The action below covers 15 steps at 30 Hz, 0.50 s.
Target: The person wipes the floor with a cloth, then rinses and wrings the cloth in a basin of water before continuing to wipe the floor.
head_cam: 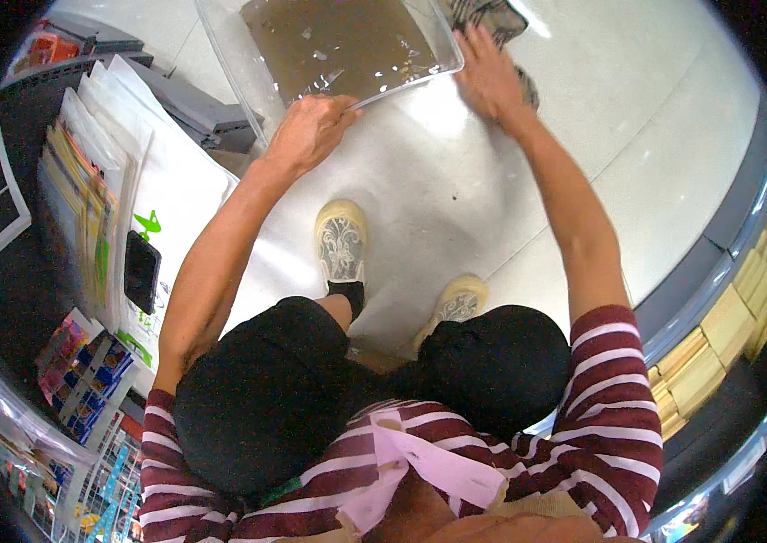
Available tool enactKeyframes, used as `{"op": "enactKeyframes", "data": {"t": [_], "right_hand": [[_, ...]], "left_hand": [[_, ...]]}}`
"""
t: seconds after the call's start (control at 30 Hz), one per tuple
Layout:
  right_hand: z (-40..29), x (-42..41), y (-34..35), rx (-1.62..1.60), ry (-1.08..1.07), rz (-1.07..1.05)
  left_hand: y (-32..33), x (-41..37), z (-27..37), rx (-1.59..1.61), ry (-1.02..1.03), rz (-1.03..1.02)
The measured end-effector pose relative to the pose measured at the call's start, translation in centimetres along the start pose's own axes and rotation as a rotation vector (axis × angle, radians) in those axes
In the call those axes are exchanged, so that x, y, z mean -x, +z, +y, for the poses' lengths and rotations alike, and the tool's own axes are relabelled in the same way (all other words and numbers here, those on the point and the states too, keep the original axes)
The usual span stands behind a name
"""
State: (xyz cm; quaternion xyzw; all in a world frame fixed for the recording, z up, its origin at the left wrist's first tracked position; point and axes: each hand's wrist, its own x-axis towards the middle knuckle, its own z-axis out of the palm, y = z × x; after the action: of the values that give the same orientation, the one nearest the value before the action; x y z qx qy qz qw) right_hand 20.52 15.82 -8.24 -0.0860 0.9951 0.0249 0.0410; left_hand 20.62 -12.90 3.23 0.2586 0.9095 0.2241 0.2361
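Note:
Ahead of me on the floor stands a clear plastic tub [242, 71], its far side cut off by the top of the view. It holds murky brown liquid [336, 41] with pale flecks or glints on it. My left hand [312, 132] is closed over the near rim, thumb side to the right. Just beyond the tub's right corner is my right hand [490, 78], fingers extended over a dark patterned cloth [492, 19] that shows on both sides of it. Whether those fingers grip the cloth is not clear.
A white box or board [186, 197] at my left carries a dark phone [142, 271] and leans near upright folders [88, 197]. Dark grey panels [200, 108] lie behind it. Yellowish stacked packs [716, 339] fill a shelf at right. My shoes [341, 244] stand on pale floor tiles.

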Motion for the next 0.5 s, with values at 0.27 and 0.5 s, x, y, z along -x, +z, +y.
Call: {"op": "enactKeyframes", "data": {"t": [0.27, 0.5], "right_hand": [[-7.6, 12.1, -0.6, -0.233, 0.040, -0.097], [-4.4, 6.5, -0.6, -0.192, 0.035, -0.034]], "left_hand": [[0.0, 1.5, -1.2, -0.028, 0.050, 0.012], [-0.1, 0.8, -0.8, -0.074, 0.037, -0.039]]}}
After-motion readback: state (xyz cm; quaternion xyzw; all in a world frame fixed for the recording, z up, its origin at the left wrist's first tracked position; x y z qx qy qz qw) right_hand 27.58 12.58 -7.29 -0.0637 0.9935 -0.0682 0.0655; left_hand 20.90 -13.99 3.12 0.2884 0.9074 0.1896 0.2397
